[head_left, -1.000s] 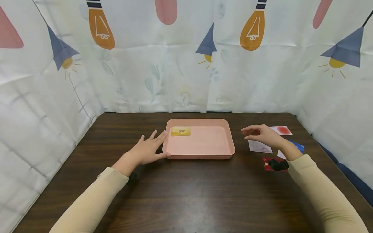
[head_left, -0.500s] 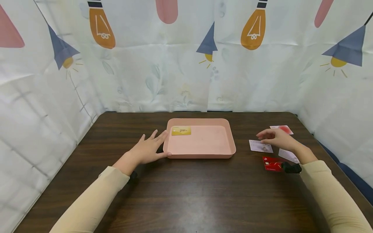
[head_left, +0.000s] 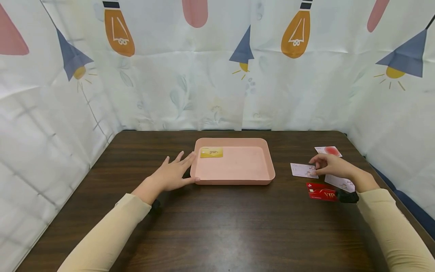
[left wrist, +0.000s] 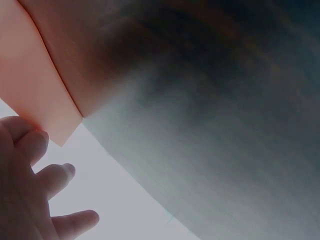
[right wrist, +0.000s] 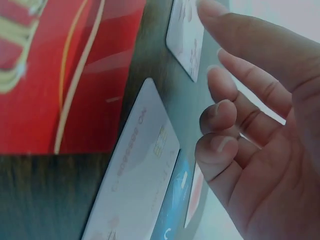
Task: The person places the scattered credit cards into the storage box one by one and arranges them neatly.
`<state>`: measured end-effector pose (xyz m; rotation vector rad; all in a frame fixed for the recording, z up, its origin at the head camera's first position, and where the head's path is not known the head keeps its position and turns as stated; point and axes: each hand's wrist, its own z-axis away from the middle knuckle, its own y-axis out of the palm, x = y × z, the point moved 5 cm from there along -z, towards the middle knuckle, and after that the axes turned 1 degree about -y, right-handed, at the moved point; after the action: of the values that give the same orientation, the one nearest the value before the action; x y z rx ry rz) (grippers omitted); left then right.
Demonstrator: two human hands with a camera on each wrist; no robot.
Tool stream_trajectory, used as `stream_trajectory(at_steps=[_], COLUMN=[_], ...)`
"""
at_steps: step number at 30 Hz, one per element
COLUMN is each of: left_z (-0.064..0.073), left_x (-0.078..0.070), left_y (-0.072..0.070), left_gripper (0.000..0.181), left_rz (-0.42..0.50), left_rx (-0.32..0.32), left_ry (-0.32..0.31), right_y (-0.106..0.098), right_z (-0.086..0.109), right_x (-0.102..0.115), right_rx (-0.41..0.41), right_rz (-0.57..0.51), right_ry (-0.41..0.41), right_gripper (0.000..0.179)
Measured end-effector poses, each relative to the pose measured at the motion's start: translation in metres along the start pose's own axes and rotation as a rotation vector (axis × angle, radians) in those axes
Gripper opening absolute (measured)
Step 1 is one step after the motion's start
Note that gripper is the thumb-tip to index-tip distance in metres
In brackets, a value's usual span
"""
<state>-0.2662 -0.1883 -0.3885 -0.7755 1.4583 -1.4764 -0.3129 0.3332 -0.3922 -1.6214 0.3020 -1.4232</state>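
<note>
My left hand (head_left: 172, 175) rests with spread fingers against the left side of the pink tray (head_left: 238, 182); the left wrist view shows its fingertips at the tray wall (left wrist: 42, 85). A yellow card (head_left: 211, 152) lies in the tray's back left corner. Over on the right, my right hand (head_left: 334, 167) is low over the table, thumb and index fingertips at the right end of a pale lilac card (head_left: 300, 170). Its fingers are loosely bent, thumb and index apart in the right wrist view. A second pale card (head_left: 341, 183) lies under the wrist.
A red VIP card (head_left: 319, 192) lies nearest the front, and a white card with a red circle (head_left: 331, 151) sits behind the right hand. Part of a blue card (right wrist: 172, 200) shows beside the second pale card. A printed curtain (head_left: 217, 94) surrounds the dark wooden table (head_left: 217, 226).
My right hand has moved right and down, from beside the tray to the right end of the pale lilac card. The left hand has stayed at the tray.
</note>
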Motion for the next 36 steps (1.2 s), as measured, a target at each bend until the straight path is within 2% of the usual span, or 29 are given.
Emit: stream_trajectory(at_steps=[21, 36], left_z=[0.001, 0.000], left_x=[0.000, -0.001], left_y=[0.000, 0.000], left_gripper=[0.097, 0.098], left_rz=[-0.013, -0.019], left_rx=[0.008, 0.020], left_ry=[0.001, -0.007], right_y=[-0.003, -0.003], right_z=[-0.001, -0.005], right_x=[-0.008, -0.012], right_rx=[0.043, 0.080], right_rz=[0.123, 0.108], right_ry=[0.069, 0.122], right_gripper=[0.044, 0.043])
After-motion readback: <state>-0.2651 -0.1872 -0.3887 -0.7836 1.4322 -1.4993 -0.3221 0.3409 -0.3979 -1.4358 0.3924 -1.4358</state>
